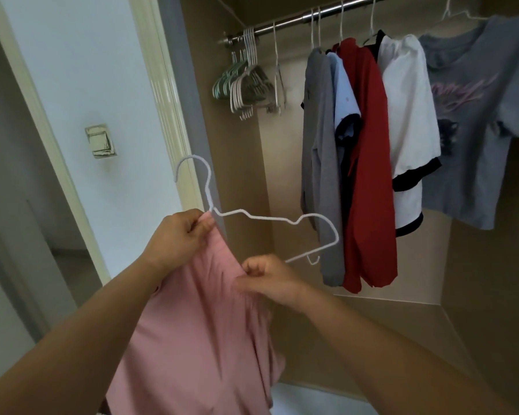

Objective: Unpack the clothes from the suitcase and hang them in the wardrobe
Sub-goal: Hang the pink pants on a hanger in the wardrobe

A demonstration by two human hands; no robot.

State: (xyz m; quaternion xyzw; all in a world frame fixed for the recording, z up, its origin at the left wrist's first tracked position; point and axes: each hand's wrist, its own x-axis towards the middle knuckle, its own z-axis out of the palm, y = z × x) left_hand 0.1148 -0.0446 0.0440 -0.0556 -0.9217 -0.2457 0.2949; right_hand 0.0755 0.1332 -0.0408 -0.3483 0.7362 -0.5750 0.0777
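You are standing at the open wardrobe with a soft pink cloth garment (192,324) and a thin white wire hanger (267,218) held up in front of you. Your left hand (177,238) pinches the foot of the hanger's neck together with the top edge of the pink cloth, its fingers (206,223) clenched on both. Your right hand (270,278) is curled on a fold of the cloth just below the hanger's bare shoulder. It is blurred, so you cannot tell whether it also touches the wire.

The step in hand looks like dressing the hanger: the cloth hangs from one side only, and the far shoulder stands clear of it. The next move likely calls for feeding that bare shoulder into the garment's opening while your left hand steadies the neck, then lifting the hook to the steel rail (312,15). There is room on the rail between the bunch of spare white and green hangers (246,85) and the hung grey garment (318,145). The suitcase is out of view.
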